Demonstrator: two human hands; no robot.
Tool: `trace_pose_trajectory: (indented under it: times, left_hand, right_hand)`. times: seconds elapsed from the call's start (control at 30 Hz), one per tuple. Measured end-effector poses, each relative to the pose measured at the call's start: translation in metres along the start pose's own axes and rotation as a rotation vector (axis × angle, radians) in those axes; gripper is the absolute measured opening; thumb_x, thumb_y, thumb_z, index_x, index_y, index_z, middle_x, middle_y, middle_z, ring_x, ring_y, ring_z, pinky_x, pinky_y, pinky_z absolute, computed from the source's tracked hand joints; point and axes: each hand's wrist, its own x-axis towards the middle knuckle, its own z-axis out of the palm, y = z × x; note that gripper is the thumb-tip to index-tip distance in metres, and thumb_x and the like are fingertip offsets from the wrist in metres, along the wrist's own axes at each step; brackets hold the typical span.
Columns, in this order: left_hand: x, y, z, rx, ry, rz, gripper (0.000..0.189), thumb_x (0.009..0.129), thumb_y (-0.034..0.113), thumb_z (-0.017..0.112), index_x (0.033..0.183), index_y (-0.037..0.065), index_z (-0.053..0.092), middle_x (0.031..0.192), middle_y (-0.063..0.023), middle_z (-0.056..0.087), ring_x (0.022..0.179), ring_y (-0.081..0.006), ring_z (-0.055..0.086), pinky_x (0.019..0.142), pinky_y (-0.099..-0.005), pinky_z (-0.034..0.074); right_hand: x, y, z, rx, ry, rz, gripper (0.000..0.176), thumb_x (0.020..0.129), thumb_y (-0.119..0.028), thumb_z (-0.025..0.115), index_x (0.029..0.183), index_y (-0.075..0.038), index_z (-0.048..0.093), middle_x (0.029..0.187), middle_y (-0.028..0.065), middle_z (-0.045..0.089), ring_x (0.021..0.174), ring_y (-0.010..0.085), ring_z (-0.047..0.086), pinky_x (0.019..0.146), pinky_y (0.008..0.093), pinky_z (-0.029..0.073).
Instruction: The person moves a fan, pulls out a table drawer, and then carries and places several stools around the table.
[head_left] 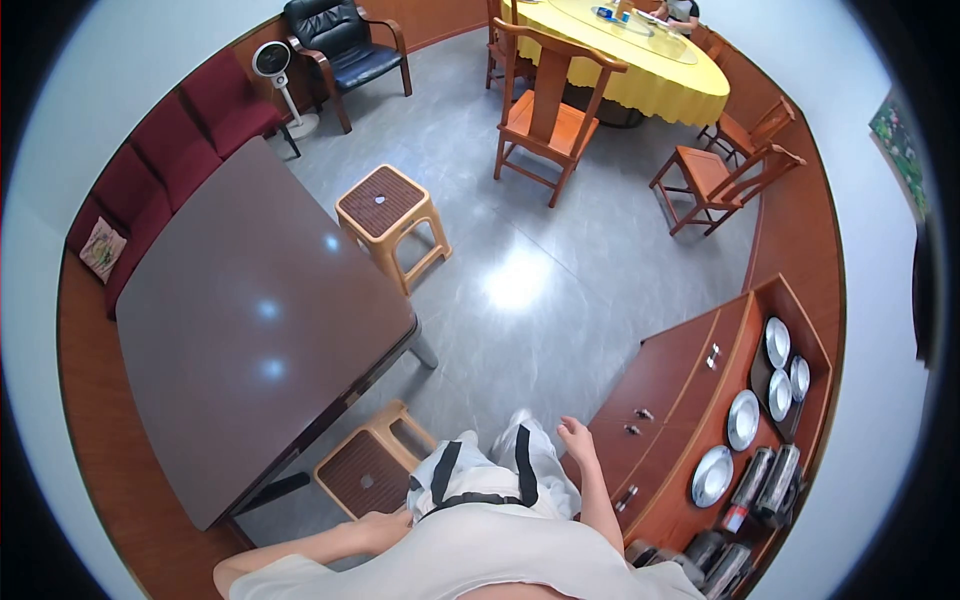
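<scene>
My right hand hangs beside my right thigh, near the front of the wooden cabinet. Its fingers are loosely bent and a little apart, with nothing visible in them. At my left hip is my left hand, against my light trousers; its fingers are hidden from view. Close to that hand stands a tan plastic stool with a brown woven-look seat, partly beside the dark table. Black straps run over my thighs from a belt.
Another stool stands by the table's far corner. Metal plates and flasks sit on the cabinet. Wooden chairs surround a yellow-clothed round table, where a person sits. A maroon sofa, fan and black armchair line the left.
</scene>
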Motion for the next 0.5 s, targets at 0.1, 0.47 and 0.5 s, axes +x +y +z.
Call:
trace_pose_trajectory:
  times: [0.1, 0.47, 0.5]
  left_hand:
    - [0.026, 0.013, -0.034, -0.017, 0.196, -0.026, 0.029, 0.074, 0.025, 0.047, 0.096, 0.007, 0.052, 0.093, -0.0170, 0.048, 0.086, -0.0331, 0.052, 0.066, -0.0399, 0.044]
    - [0.163, 0.073, -0.190, 0.084, 0.671, -0.028, 0.011, 0.065, 0.018, 0.051, 0.067, 0.008, 0.055, 0.068, -0.0074, 0.055, 0.068, -0.0261, 0.056, 0.056, -0.0366, 0.042]
    - [0.169, 0.077, -0.197, 0.071, 0.664, -0.032, 0.011, 0.065, 0.018, 0.051, 0.067, 0.008, 0.055, 0.068, -0.0074, 0.055, 0.068, -0.0261, 0.056, 0.056, -0.0366, 0.042]
  right_hand:
    - [0.062, 0.001, -0.019, -0.058, -0.101, -0.010, 0.038, 0.075, -0.023, 0.052, 0.107, -0.001, 0.050, 0.094, 0.0192, 0.057, 0.090, 0.0272, 0.055, 0.078, 0.0330, 0.042]
    - [0.330, -0.076, -0.166, -0.207, -0.153, -0.195, 0.039, 0.074, -0.024, 0.054, 0.105, -0.002, 0.051, 0.093, 0.0200, 0.057, 0.086, 0.0295, 0.056, 0.075, 0.0341, 0.044]
    - [0.347, -0.083, -0.175, -0.213, -0.165, -0.187, 0.039, 0.074, -0.024, 0.054, 0.105, -0.002, 0.051, 0.093, 0.0200, 0.057, 0.086, 0.0295, 0.056, 0.075, 0.0341, 0.044]
